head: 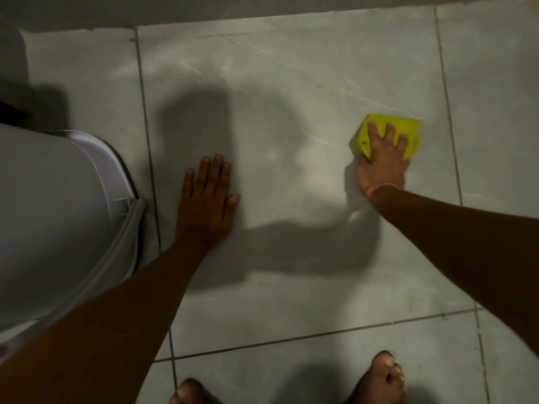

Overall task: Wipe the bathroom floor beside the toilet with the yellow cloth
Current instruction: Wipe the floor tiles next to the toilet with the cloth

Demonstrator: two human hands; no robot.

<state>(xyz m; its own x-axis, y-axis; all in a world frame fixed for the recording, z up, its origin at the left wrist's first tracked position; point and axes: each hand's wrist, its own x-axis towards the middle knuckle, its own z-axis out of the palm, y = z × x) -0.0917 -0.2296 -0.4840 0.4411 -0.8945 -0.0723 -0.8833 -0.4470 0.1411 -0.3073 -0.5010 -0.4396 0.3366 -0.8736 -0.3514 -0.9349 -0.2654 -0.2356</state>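
The folded yellow cloth (407, 128) lies flat on the grey tiled floor (291, 97) at the right side of a large tile. My right hand (382, 161) presses down on the cloth with fingers spread, covering its near half. My left hand (207, 199) rests palm down and flat on the floor, fingers together, just right of the white toilet (58, 214), holding nothing.
The toilet fills the left side, its edge close to my left forearm. A grey wall base (262, 7) runs along the top. My two bare feet (379, 377) stand at the bottom edge. Dark shadows fall on the middle tile.
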